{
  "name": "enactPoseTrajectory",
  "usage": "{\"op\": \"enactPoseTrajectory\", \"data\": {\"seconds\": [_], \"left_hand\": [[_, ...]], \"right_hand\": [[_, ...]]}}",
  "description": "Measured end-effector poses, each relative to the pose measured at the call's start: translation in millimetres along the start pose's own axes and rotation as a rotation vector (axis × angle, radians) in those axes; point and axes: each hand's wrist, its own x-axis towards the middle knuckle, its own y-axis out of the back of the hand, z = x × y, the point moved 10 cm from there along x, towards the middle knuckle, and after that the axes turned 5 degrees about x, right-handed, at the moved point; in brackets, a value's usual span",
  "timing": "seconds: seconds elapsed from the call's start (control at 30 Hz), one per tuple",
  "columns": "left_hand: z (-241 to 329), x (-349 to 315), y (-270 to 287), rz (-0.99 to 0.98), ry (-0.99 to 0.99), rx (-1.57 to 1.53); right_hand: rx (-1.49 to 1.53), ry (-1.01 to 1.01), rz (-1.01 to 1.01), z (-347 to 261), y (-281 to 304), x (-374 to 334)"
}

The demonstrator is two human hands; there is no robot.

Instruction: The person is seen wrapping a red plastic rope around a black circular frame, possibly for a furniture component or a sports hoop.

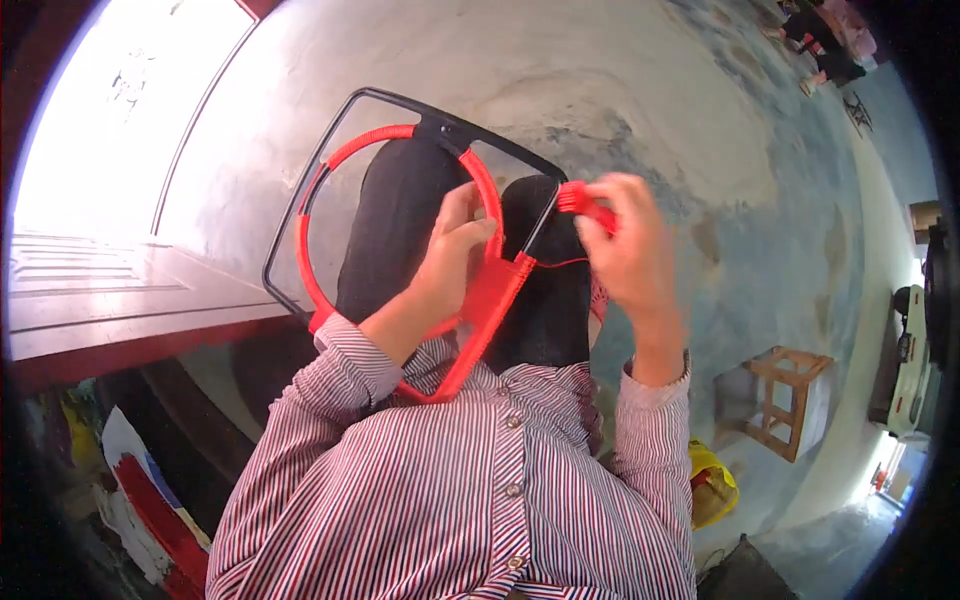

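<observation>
Left hand (452, 252) grips the wrapped frame (490, 295); right hand (632, 240) clasps red cord (598, 210) beside it.

Main light enters from the far left, where a white panel (120, 110) is blown out and glare spreads onto the adjoining floor (265, 90); a smaller bright patch (884, 468) shows at right. Clutter (170, 390) at near left sits in deep shadow. Fisheye bends straight edges, black vignette closes the corners, and the right hand (632, 240) appears slightly blurred.
</observation>
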Motion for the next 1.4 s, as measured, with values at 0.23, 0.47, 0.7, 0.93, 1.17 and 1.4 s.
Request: {"op": "enactPoseTrajectory", "data": {"seconds": [0.23,0.47,0.7,0.93,1.17,1.4], "left_hand": [[15,-6,-20,-0.074,-0.085,-0.143],[-26,-4,-17,-0.124,0.348,-0.263],[-32,-4,-23,-0.176,0.377,-0.172],[-34,-11,-31,-0.273,0.402,-0.016],[-31,-13,-24,-0.266,0.455,-0.032],[-28,-16,-30,-0.313,0.482,0.020]], "right_hand": [[-0.140,0.108,-0.207,-14,-63,14],[0.143,0.085,0.308,22,16,-30],[0.292,-0.267,-0.031,50,-49,-45],[1.200,-0.246,0.238,59,9,-68],[1.573,-0.066,0.310,42,144,-127],[0.912,-0.541,0.863,104,125,-150]]}}
